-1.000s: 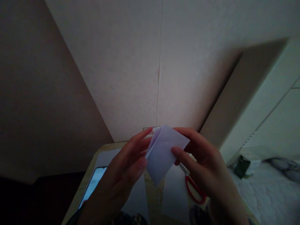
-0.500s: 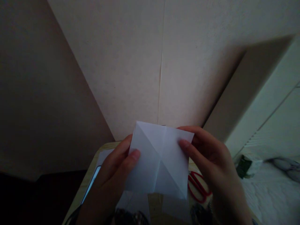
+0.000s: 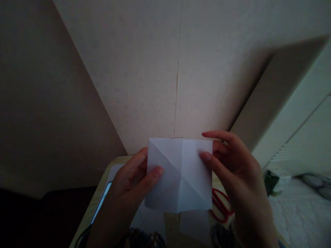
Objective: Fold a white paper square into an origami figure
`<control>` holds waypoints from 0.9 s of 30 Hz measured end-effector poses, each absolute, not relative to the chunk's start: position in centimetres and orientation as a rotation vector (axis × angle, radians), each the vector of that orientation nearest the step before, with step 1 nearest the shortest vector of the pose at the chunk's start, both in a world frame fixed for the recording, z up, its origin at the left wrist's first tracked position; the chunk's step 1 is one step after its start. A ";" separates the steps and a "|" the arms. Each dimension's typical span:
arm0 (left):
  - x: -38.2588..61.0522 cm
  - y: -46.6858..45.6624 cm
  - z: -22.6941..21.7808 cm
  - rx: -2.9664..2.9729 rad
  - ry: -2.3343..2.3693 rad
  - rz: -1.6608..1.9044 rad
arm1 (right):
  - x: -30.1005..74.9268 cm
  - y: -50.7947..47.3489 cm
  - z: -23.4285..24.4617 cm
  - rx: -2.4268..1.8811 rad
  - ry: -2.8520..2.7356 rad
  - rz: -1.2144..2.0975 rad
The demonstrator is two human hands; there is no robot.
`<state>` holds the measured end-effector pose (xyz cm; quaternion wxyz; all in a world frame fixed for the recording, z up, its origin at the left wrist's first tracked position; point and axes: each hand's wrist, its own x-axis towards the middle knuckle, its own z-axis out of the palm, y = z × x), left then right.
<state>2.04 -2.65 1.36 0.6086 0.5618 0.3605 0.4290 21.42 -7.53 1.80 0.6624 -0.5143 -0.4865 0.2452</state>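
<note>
The paper (image 3: 178, 175) is up between the fingers of both hands, above the table (image 3: 172, 227), its creased face turned toward the wearer. The left hand (image 3: 130, 187) is clamped on its left edge: the thumb lies flat on the near face, pointing in toward the middle, and the other fingers go behind the sheet, where their tips are hidden. The right hand (image 3: 239, 175) pinches the opposite edge, thumb on the near face close to the upper corner and fingers behind; its index finger stands apart from the thumb, stretched out above the top edge. How firmly the hidden fingertips press, I cannot tell.

Between the two thumbs an upright crease runs from the top edge to the bottom one, and a slanting crease crosses it, from the corner above the left thumb to the corner below the right thumb.

Below the right thumb, just beside the paper's lower corner, the red handles of the scissors (image 3: 220, 204) show; the blades are hidden. Left of the left fingers lies the phone (image 3: 102, 199), mostly covered by that hand. Beneath the fingers, white sheets (image 3: 195, 225) lie on the table. Well to the right of the right fingers is a box (image 3: 283, 181).
</note>
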 end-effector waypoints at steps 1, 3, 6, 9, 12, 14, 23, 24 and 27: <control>2.0 -2.6 1.3 1.301 0.820 0.994 | 21.4 -7.6 1.8 -1.161 -1.094 0.549; 2.0 -2.6 1.2 1.291 0.833 1.003 | 21.3 -7.7 1.8 -1.160 -1.077 0.539; 2.1 -2.7 1.1 1.238 0.916 1.044 | 21.2 -7.7 1.8 -1.163 -1.048 0.527; 2.4 -2.9 1.3 1.197 0.957 1.090 | 21.2 -7.7 1.8 -1.163 -1.021 0.513; 2.5 -3.2 1.7 1.223 0.943 1.066 | 21.3 -7.7 1.7 -1.150 -1.010 0.511; 2.5 -3.4 2.0 1.260 0.917 1.034 | 21.4 -7.7 1.7 -1.140 -1.016 0.519; 2.7 -3.6 1.9 1.348 0.855 1.101 | 21.5 -7.4 1.3 -1.166 -1.045 0.452; 2.7 -3.5 1.8 1.325 0.839 1.057 | 21.6 -7.3 1.3 -1.163 -1.053 0.451; 2.6 -3.1 1.5 1.284 0.856 1.003 | 21.6 -6.8 1.1 -1.135 -1.077 0.410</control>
